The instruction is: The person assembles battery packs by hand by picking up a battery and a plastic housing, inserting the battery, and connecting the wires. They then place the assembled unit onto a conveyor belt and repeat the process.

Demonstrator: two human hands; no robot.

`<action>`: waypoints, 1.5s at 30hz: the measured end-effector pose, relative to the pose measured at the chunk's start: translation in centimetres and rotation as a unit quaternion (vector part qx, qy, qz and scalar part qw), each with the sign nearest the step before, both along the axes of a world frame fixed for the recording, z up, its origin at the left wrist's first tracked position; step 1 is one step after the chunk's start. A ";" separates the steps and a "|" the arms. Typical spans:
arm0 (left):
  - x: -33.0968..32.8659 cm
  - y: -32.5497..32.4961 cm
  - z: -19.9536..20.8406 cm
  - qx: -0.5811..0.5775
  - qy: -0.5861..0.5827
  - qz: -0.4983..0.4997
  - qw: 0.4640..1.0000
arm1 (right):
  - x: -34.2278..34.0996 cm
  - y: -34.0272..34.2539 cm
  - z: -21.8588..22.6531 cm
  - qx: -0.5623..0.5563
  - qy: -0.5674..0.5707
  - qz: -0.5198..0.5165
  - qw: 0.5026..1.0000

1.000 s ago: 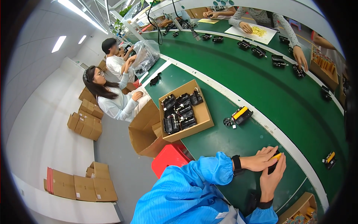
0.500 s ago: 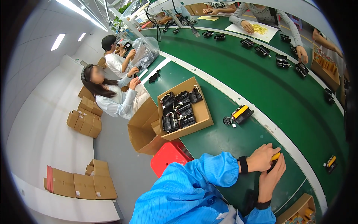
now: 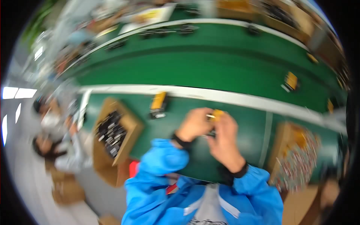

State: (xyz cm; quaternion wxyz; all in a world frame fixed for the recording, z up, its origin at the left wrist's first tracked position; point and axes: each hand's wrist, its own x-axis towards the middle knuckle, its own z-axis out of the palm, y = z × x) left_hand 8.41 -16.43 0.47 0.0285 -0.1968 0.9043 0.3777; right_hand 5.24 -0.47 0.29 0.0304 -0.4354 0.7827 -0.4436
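My left hand [image 3: 195, 124] and my right hand [image 3: 225, 138] meet over the green bench, fingers closed round one small piece between them. It is a black plastic housing [image 3: 212, 132] with a yellow battery [image 3: 217, 114] in it; fingers hide most of it, and motion blurs the rest. To the left of my hands, a similar black housing with a yellow battery [image 3: 159, 102] lies on the bench by the white rail.
At left stands a cardboard box [image 3: 135, 131] of black housings; at right, another cardboard box [image 3: 277, 148] holds many yellow batteries with wires. Beyond the white rail [image 3: 187, 93] runs a green conveyor [image 3: 180, 65] carrying a yellow-and-black unit [image 3: 290, 81]. Co-workers sit at left and across.
My view has swung to the right, bringing the box of batteries fully into sight. Both hands stay together round the black housing.
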 end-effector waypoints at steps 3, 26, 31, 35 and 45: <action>-0.8 -1.6 1.1 0.016 -0.056 -0.055 0.997 | -1.1 4.6 6.1 0.023 -0.034 -0.035 0.999; -20.4 -10.1 -1.3 0.131 -0.079 -0.033 0.988 | -15.0 25.8 5.6 0.117 0.015 -0.293 0.949; -22.4 -13.4 -0.8 0.095 -0.025 -0.022 0.995 | -13.6 27.2 6.7 -0.127 -0.155 -0.256 0.946; -25.8 -15.2 -2.7 0.055 0.029 -0.022 0.998 | -11.0 27.7 8.0 -0.321 -0.132 -0.212 0.914; -33.4 -15.3 -6.2 -0.113 0.102 -0.062 0.986 | -7.3 24.3 6.5 -0.492 -0.351 -0.265 0.751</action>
